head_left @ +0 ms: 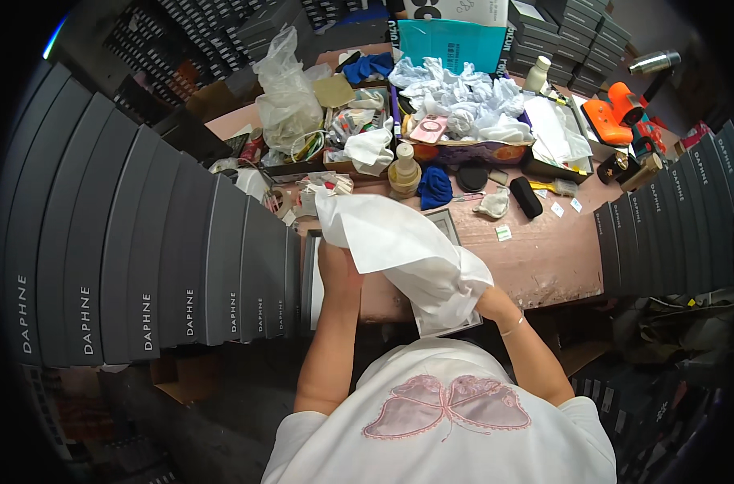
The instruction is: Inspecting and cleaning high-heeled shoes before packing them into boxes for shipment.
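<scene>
Nearest is a white shirt [472, 440] with a sheer pink butterfly. Beyond it, the right hand [497, 305] pinches the gathered end of a white sheet [395, 246], though its fingertips are partly hidden. The left hand [340, 262] is at the sheet's other end, fingers behind it; I cannot tell whether they grip.

The sheet hangs between the hands above the worktop [536, 266], its long axis slanting from far left to near right. The right hand is nearer the crumpled end, the left nearer the smooth, broad flap. The sheet is thin, matte and soft-looking, paper or fabric. Partly beneath it sits a shallow grey box [470, 326], stiff and straight-edged.

Farther off are a rumpled blue cloth [435, 188], a rounded, cloudy plastic bottle [404, 173], a heap of crinkled white paper [463, 101] and a filmy plastic bag [289, 105].
</scene>
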{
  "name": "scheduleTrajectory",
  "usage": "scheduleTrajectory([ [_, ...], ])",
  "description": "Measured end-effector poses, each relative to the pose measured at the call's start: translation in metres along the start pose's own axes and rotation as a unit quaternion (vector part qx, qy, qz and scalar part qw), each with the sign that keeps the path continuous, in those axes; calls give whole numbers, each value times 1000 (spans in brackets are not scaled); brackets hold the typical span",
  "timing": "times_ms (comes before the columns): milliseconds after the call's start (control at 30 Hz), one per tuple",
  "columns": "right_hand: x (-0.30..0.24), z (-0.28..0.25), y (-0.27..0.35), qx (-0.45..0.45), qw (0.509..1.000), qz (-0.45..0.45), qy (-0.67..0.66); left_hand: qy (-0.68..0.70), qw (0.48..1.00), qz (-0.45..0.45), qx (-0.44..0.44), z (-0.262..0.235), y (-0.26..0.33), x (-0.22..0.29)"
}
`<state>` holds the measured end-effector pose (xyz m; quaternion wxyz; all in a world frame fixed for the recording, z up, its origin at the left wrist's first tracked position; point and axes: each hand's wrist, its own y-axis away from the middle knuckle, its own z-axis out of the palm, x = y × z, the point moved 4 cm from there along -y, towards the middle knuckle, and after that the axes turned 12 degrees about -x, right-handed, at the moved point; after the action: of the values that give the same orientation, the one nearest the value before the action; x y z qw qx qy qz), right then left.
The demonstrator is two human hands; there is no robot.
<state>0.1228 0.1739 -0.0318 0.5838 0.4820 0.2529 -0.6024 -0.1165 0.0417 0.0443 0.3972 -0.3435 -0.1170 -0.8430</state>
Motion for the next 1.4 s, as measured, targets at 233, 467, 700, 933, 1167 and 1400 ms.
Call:
scheduleTrajectory([
  [233,-43,-3,-10,-28,997,-74,-15,-277,958,74,25,-8,-21,34],
  [467,-52,-24,1,48,911,-66,405,-70,964,162,-199,45,-2,108],
  [700,-83,-29,16,21,951,100,291,-796,517,-141,-281,-98,22,-28],
  [933,-112,13,-37,-171,905,57,385,2,845,-499,-193,-21,101,-108],
  [1167,-52,77,-32,-119,807,-57,576,125,896,-418,-83,-34,157,-87],
  [1400,-39,78,-30,-132,842,-26,523,-29,953,-300,-22,-20,155,-82],
])
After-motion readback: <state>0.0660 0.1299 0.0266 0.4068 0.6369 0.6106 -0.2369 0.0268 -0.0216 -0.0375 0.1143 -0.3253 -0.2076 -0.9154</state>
